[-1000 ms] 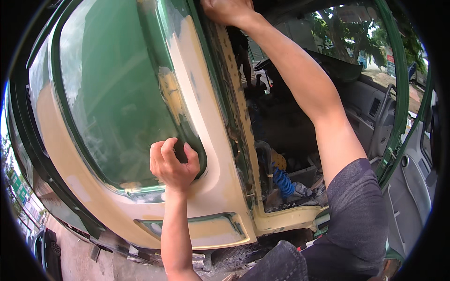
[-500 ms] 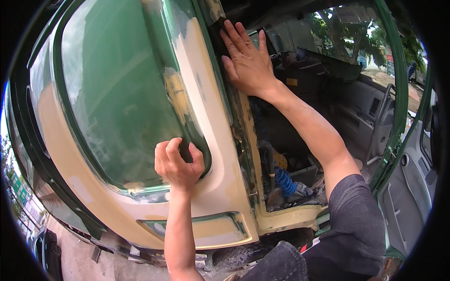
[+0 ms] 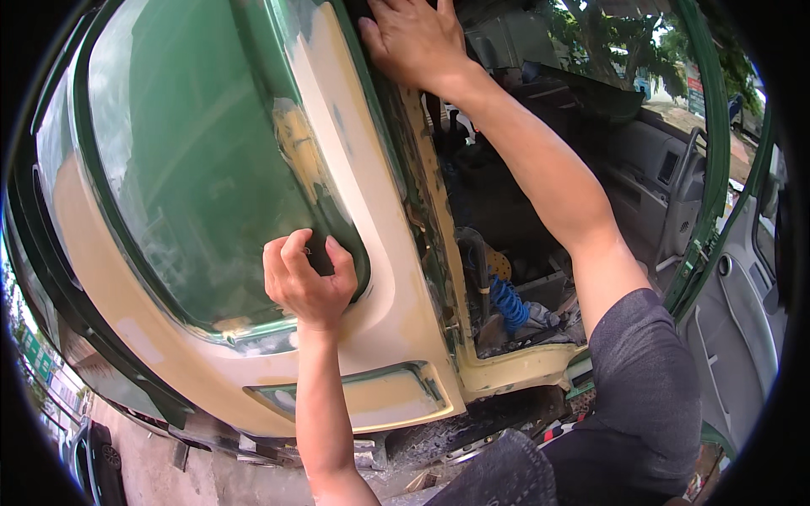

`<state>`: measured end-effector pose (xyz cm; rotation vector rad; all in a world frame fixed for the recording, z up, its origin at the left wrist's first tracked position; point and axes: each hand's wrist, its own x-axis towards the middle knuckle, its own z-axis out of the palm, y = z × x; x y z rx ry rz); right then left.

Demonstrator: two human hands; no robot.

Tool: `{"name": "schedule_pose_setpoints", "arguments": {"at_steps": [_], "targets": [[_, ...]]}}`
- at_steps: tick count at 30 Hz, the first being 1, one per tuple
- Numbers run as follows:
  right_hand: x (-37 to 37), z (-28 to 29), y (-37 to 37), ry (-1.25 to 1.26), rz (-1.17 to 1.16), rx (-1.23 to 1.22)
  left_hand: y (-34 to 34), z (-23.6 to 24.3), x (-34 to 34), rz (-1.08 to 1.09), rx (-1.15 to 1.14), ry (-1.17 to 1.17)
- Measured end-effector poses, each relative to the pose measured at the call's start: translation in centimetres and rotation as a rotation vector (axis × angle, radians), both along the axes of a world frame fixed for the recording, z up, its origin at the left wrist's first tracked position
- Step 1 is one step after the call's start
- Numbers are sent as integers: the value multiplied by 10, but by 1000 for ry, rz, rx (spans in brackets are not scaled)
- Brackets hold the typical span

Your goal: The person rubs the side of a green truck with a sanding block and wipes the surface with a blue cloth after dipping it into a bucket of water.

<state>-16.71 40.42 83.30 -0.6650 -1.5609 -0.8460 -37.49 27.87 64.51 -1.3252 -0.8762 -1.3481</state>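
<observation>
My left hand is closed, with its fingers curled and the thumb bent apart from them. It is at the lower right corner of the glossy green recessed panel of a vehicle body. Whatever it may hold is hidden. Up by the edge of the door opening, my right hand lies with its fingers stretched out; the fingertips are cut off by the top of the view. Between the two hands runs a pale primed strip with tan filler patches beside it.
Right of the panel is the open doorway with a yellowish sill, a blue coiled hose and dark cab interior. A grey-lined door stands at the far right. Below the body is concrete ground; a dark car is at lower left.
My right hand has moved up along the door-opening edge, partly out of view. My left hand keeps its curled shape at the panel corner. The whole view has shifted slightly.
</observation>
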Motion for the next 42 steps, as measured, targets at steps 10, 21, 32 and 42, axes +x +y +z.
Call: {"name": "schedule_pose_setpoints", "arguments": {"at_steps": [10, 21, 32, 42], "targets": [[2, -78, -2, -37, -176, 123, -2, -3, -2, 3, -15, -39], [5, -130, -16, -57, -143, 40, -2, -1, -2, 10, -9, -18], [5, -83, -1, -12, -109, 103, -4, -6, -1, 6, -40, -39], [2, -77, -9, -10, -33, -57, 2, -2, 0, 1, -11, -19]]}}
